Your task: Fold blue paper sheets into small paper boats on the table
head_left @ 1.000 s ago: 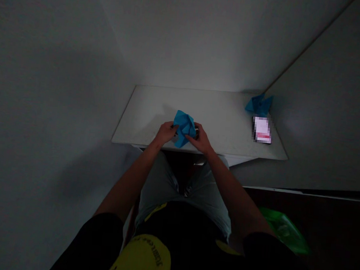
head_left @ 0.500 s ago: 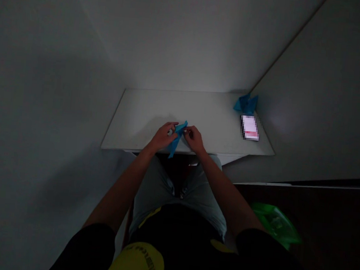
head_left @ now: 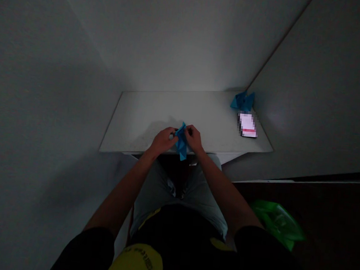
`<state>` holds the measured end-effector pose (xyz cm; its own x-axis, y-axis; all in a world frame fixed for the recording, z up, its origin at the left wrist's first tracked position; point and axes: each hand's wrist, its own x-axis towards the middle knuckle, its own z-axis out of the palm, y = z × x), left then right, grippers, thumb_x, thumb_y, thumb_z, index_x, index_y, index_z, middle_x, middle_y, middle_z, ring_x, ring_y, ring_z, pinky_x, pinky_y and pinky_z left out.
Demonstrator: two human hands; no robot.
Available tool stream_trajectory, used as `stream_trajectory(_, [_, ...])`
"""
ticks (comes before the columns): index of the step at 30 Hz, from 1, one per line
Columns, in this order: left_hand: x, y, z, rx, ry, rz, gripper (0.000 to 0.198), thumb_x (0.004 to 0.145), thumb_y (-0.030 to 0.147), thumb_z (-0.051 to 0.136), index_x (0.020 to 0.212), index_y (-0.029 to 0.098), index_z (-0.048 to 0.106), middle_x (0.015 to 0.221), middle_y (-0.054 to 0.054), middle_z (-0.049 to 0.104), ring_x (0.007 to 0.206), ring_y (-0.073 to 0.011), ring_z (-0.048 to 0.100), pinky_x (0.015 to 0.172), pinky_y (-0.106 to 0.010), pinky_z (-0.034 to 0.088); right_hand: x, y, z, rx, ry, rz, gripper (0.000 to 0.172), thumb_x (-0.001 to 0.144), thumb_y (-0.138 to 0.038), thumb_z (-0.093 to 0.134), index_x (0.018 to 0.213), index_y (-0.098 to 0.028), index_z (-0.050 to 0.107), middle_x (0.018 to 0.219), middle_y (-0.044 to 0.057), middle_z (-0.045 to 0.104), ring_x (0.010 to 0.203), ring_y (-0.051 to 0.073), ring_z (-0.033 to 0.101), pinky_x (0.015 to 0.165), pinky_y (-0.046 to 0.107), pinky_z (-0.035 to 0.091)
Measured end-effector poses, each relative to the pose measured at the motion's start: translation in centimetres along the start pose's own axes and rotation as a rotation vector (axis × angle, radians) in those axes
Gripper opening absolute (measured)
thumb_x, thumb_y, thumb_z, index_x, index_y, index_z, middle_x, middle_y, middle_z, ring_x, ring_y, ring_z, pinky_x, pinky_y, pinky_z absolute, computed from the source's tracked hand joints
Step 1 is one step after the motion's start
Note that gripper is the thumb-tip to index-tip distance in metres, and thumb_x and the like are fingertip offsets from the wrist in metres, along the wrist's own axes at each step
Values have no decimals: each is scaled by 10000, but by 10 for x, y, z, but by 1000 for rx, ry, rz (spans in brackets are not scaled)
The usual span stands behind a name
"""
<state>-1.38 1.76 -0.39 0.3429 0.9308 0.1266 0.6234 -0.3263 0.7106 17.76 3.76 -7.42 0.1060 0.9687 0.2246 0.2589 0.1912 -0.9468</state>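
Between my two hands is a piece of folded blue paper, held up over the front edge of the white table. My left hand pinches its left side between thumb and fingers. On the opposite side, my right hand is closed on the paper near its top. A pointed lower part of the paper hangs down past the table edge. The exact folds are too small and dark to make out.
At the table's far right corner stands another folded blue paper shape. Just in front of it lies a phone with a lit screen. A green plastic bag is on the dark floor at the right. Walls rise behind the table and at both sides.
The blue paper has turned, its lower tip swinging from the left to the right. Both hands stay on it, with the left fingers now more closed. The whole view has shifted slightly.
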Motion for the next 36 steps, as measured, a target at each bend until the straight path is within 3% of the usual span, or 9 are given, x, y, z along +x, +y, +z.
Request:
stream_trajectory(7, [-1,-16,-24,27,75,-275,201,973,406,599,858,245,565,869,-19,722,822,-212,685,795,-331,523,6,-2,-19,276,23,105,391,884,-634,547,746,-276,472,653,-31,450,645,179,479,633,309,461])
stream_trajectory(13, [-3,-32,-37,-58,176,-298,243,988,439,581,844,247,541,836,-4,673,819,-196,629,792,-318,487,12,-5,-49,251,16,90,461,935,-702,524,769,-283,423,680,-28,410,649,183,475,612,312,487])
stream_trajectory(20, [-5,-34,-32,-118,206,-271,242,1000,444,589,872,242,555,855,-10,671,849,-195,625,824,-317,501,7,1,-63,130,-64,66,426,973,-705,507,903,-286,486,768,-19,508,725,192,538,653,321,547])
stream_trajectory(22, [-7,-31,-30,-138,166,-244,255,1011,454,578,876,238,565,856,-10,666,846,-194,626,821,-317,511,4,1,-64,60,-41,15,382,963,-650,565,1066,-283,544,898,7,600,812,206,585,702,336,564])
stream_trajectory(24, [-9,-29,-29,-153,119,-213,272,1016,473,564,882,236,582,866,-13,668,855,-198,629,819,-318,517,-1,-4,-65,-75,-39,-108,507,925,-577,669,1317,-276,555,1167,83,665,997,255,627,806,391,580])
stream_trajectory(26, [-11,-27,-29,-160,70,-201,296,1009,501,557,882,237,598,879,-17,676,867,-207,633,816,-321,517,-6,-13,-66,-249,-56,-255,691,882,-511,759,1490,-276,530,1463,158,588,1217,335,595,965,494,552])
stream_trajectory(28, [-12,-26,-31,-156,35,-203,331,998,537,550,873,236,608,883,-23,683,871,-216,634,813,-328,513,-10,-25,-66,-410,-77,-361,697,870,-476,806,1506,-300,582,1616,163,495,1365,402,515,1107,594,449])
stream_trajectory(33, [-16,-23,-36,-165,13,-203,396,980,591,530,870,227,636,837,-23,660,834,-219,614,790,-338,514,-15,-44,-61,-482,-208,-425,331,946,-513,790,1226,-338,766,1528,91,643,1430,404,491,1202,632,291])
stream_trajectory(36, [-19,-21,-41,-258,-18,-219,434,970,634,545,923,222,672,848,-27,678,821,-217,621,749,-331,525,-16,-45,-61,-360,-280,-386,485,941,-613,776,1334,-336,717,1449,100,704,1399,384,559,1208,620,307])
